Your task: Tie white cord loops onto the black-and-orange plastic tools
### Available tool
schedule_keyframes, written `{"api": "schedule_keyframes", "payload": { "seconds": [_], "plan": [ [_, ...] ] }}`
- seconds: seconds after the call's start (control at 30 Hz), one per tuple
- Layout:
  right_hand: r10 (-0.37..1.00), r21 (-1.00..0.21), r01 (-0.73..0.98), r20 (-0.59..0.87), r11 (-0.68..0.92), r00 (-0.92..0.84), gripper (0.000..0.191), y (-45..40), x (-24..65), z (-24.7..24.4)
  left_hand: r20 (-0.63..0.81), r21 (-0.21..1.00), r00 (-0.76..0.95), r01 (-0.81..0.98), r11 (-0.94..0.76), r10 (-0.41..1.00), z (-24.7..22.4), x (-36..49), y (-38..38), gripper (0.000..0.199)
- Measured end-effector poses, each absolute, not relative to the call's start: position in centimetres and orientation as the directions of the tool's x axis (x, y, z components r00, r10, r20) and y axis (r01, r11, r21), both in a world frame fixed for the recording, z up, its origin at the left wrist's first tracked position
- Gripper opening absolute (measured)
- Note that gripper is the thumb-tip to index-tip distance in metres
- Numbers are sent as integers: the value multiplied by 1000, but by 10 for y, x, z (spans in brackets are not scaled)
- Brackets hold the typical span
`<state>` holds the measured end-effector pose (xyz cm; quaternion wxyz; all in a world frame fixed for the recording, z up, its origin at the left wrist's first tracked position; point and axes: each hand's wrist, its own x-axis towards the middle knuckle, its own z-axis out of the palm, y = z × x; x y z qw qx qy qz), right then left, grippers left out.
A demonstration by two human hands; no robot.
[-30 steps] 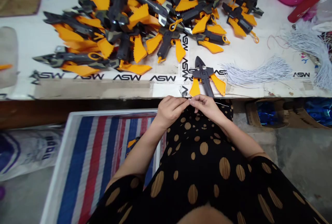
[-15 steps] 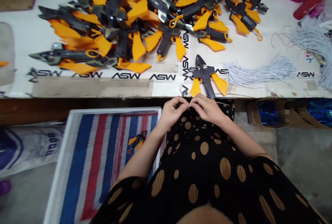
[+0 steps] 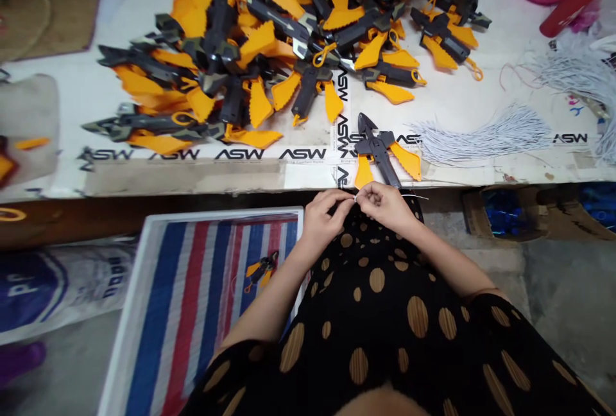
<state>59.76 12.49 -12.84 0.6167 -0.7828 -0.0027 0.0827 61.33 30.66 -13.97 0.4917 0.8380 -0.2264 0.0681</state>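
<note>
The left hand (image 3: 325, 217) and right hand (image 3: 385, 206), fingers closed, pinch a thin white cord (image 3: 414, 197) just below a matte black plastic pliers-shaped piece (image 3: 378, 151) with serrated orange wings.

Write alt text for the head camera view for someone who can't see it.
The left hand and right hand pinch a thin white cord at the edge of a white table, just below a black plastic piece with orange serrated wings. Beyond lie a heap of similar pieces and a bundle of white cords; a striped tray sits below.
</note>
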Motion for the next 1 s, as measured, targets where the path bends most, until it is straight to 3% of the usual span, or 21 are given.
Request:
{"api": "schedule_keyframes", "payload": {
  "seconds": [0.1, 0.2, 0.3, 0.37, 0.43, 0.53, 0.6, 0.7, 0.8, 0.9, 1.0],
  "plan": [
    [58, -928, 44, 24, -370, 998, 9, 128, 594, -133, 338, 776, 901, -431, -460, -273, -142, 607, 299, 14],
    [126, -888, 187, 147, -419, 981, 9, 124, 592, -135, 324, 759, 919, -395, -517, -226, -140, 608, 294, 13],
    [218, -899, 257, 187, -355, 958, 11, 117, 593, -134, 192, 850, 955, -277, -448, -225, -135, 610, 293, 12],
    [255, -942, 203, 134, -266, 957, 13, 115, 594, -133, 138, 888, 958, -233, -397, -253, -132, 611, 295, 13],
    [265, -981, 71, 21, -180, 964, 18, 115, 595, -133, 206, 870, 942, -300, -392, -264, -133, 612, 297, 12],
    [246, -988, -104, -129, -113, 961, 23, 119, 596, -134, 445, 730, 846, -533, -428, -295, -137, 614, 303, 8],
    [217, -986, -130, -150, -107, 965, 24, 122, 598, -135, 570, 588, 737, -674, -447, -362, -140, 618, 307, 12],
    [224, -990, -97, -119, -107, 967, 24, 124, 600, -133, 621, 462, 650, -755, -465, -438, -141, 622, 312, 13],
    [254, -988, -59, -94, -143, 963, 23, 122, 600, -129, 534, 602, 755, -655, -455, -380, -139, 622, 311, 6],
    [200, -966, -57, -109, -253, 974, 22, 121, 599, -126, 286, 868, 905, -384, -316, -313, -140, 619, 308, 9],
    [145, -945, -68, -120, -321, 982, 23, 121, 598, -124, 69, 979, 949, -124, -160, -308, -145, 616, 305, 17]
  ]
}}
